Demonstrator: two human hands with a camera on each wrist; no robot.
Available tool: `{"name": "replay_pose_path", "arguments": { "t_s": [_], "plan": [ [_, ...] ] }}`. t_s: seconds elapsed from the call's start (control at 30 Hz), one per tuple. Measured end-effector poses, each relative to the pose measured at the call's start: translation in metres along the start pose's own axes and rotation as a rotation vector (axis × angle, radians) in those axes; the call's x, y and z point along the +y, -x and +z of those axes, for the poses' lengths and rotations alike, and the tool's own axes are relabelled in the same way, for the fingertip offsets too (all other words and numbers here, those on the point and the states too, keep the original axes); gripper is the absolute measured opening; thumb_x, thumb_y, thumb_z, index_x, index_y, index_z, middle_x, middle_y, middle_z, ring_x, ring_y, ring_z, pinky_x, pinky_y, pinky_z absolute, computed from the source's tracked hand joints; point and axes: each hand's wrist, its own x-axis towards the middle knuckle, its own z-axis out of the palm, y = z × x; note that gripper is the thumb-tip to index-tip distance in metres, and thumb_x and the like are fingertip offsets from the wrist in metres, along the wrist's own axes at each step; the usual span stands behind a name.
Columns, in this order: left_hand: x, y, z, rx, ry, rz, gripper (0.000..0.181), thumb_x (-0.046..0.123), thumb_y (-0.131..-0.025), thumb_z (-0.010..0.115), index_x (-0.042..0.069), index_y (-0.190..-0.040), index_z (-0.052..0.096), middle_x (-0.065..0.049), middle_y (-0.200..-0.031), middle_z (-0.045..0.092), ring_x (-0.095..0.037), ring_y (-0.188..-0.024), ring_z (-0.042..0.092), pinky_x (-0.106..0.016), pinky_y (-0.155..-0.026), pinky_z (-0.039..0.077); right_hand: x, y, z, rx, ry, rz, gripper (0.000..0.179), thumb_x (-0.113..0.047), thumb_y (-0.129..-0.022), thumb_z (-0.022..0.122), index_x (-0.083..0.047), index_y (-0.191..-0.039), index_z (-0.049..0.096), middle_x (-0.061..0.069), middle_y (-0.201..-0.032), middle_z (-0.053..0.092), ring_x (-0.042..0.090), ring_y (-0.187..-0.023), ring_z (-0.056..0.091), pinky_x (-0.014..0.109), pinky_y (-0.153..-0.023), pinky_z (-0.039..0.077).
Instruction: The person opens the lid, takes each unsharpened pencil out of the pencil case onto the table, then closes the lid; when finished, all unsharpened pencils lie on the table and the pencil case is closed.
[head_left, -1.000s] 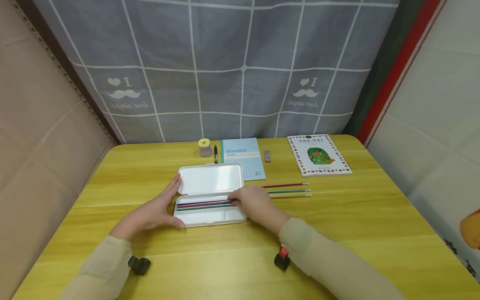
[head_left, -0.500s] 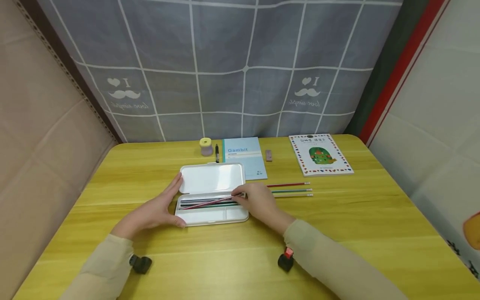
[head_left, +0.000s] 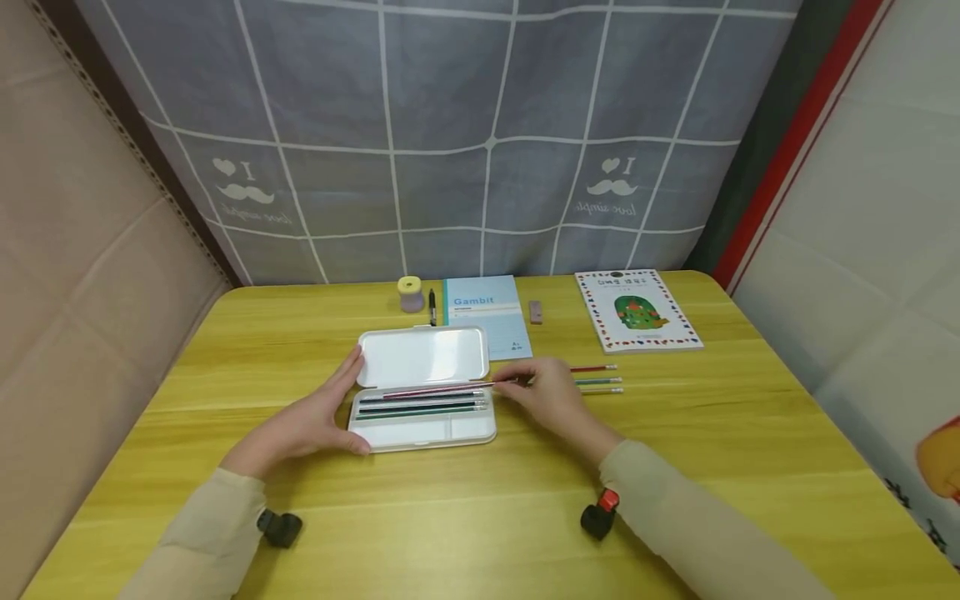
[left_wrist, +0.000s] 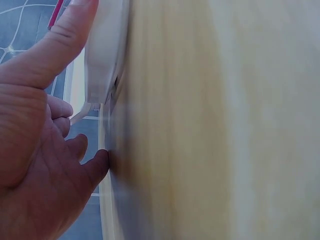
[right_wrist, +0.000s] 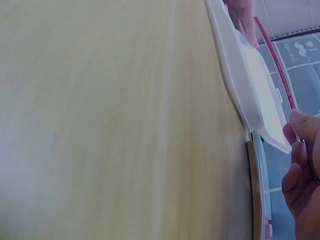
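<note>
Your right hand [head_left: 551, 396] pinches a red pencil [head_left: 442, 388] over the white case [head_left: 405, 432], whose lid lies back.
In the head view, the wood-grained table [head_left: 480, 517] meets a grey checked curtain [head_left: 442, 183]; your left hand [head_left: 318, 427], spread out, touches the case's left end. The left wrist view adds the lower fingers [left_wrist: 77, 145], loosely bent. The right wrist view alone shows the gap under the red pencil, and printing along its side.

The pencil case [head_left: 405, 431] is white, the held pencil [right_wrist: 282, 75] red, the table [head_left: 420, 517] yellow, the backdrop [head_left: 442, 187] white-gridded grey.
</note>
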Motion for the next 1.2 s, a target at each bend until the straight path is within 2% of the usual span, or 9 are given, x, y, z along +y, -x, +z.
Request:
{"name": "replay_pose_path", "arguments": {
  "t_s": [0.2, 0.33, 0.5, 0.63, 0.87, 1.07, 1.2],
  "plan": [
    [0.001, 0.002, 0.0, -0.001, 0.004, -0.002, 0.143, 0.042, -0.072, 0.094, 0.007, -0.167, -0.007, -0.009, -0.174, -0.019, -0.045, -0.158, -0.004, -0.066, -0.123, 0.012, 0.006, 0.005, -0.013, -0.01, 0.002, 0.008, 0.007, -0.017, -0.09, 0.085, -0.016, -0.097, 0.085, -0.006, -0.096, 0.079, 0.013, -0.082, 0.064, 0.025, -0.07, 0.054],
    [0.001, 0.001, 0.0, -0.008, 0.008, -0.011, 0.143, 0.043, -0.073, 0.094, 0.008, -0.167, -0.008, -0.008, -0.174, -0.019, -0.045, -0.158, -0.005, -0.066, -0.123, 0.012, 0.013, 0.009, -0.023, -0.03, -0.03, 0.008, 0.006, -0.015, -0.09, 0.084, -0.015, -0.096, 0.085, -0.004, -0.095, 0.079, 0.014, -0.076, 0.063, 0.023, -0.064, 0.053],
    [0.0, 0.0, 0.0, -0.012, 0.012, -0.015, 0.143, 0.043, -0.073, 0.094, 0.009, -0.167, -0.009, -0.008, -0.174, -0.02, -0.044, -0.158, -0.005, -0.066, -0.123, 0.012, 0.022, 0.017, -0.042, -0.029, -0.059, 0.013, 0.007, -0.016, -0.088, 0.086, -0.014, -0.095, 0.085, -0.002, -0.091, 0.078, 0.015, -0.07, 0.059, 0.023, -0.058, 0.049],
    [0.001, 0.0, -0.001, -0.013, 0.011, -0.014, 0.143, 0.043, -0.073, 0.094, 0.008, -0.167, -0.009, -0.008, -0.174, -0.02, -0.043, -0.158, -0.006, -0.066, -0.123, 0.012, 0.033, 0.023, -0.057, -0.019, -0.065, 0.028, 0.008, -0.018, -0.089, 0.085, -0.015, -0.097, 0.085, 0.0, -0.093, 0.079, 0.015, -0.071, 0.059, 0.024, -0.059, 0.049],
    [0.002, -0.002, -0.001, -0.021, 0.005, -0.011, 0.143, 0.044, -0.073, 0.093, 0.007, -0.167, -0.009, -0.009, -0.174, -0.02, -0.043, -0.158, -0.005, -0.066, -0.123, 0.011, 0.056, 0.041, -0.08, 0.03, 0.009, 0.084, 0.01, -0.019, -0.089, 0.084, -0.014, -0.098, 0.086, 0.002, -0.092, 0.077, 0.013, -0.061, 0.049, 0.025, -0.053, 0.04],
    [0.001, -0.003, -0.002, -0.017, 0.0, 0.002, 0.143, 0.043, -0.073, 0.094, 0.005, -0.166, -0.008, -0.011, -0.173, -0.019, -0.045, -0.158, -0.005, -0.066, -0.123, 0.012, 0.07, 0.053, -0.094, 0.044, 0.051, 0.118, 0.01, -0.019, -0.09, 0.084, -0.013, -0.099, 0.085, 0.001, -0.091, 0.078, 0.008, -0.068, 0.054, 0.023, -0.057, 0.045],
    [-0.002, -0.002, -0.002, -0.012, 0.001, 0.011, 0.144, 0.042, -0.072, 0.095, 0.003, -0.166, -0.007, -0.013, -0.173, -0.019, -0.047, -0.157, -0.004, -0.066, -0.122, 0.013, 0.076, 0.055, -0.1, 0.047, 0.082, 0.133, 0.01, -0.02, -0.091, 0.083, -0.014, -0.099, 0.085, 0.0, -0.089, 0.078, 0.009, -0.063, 0.051, 0.024, -0.054, 0.043]
  ]
}}
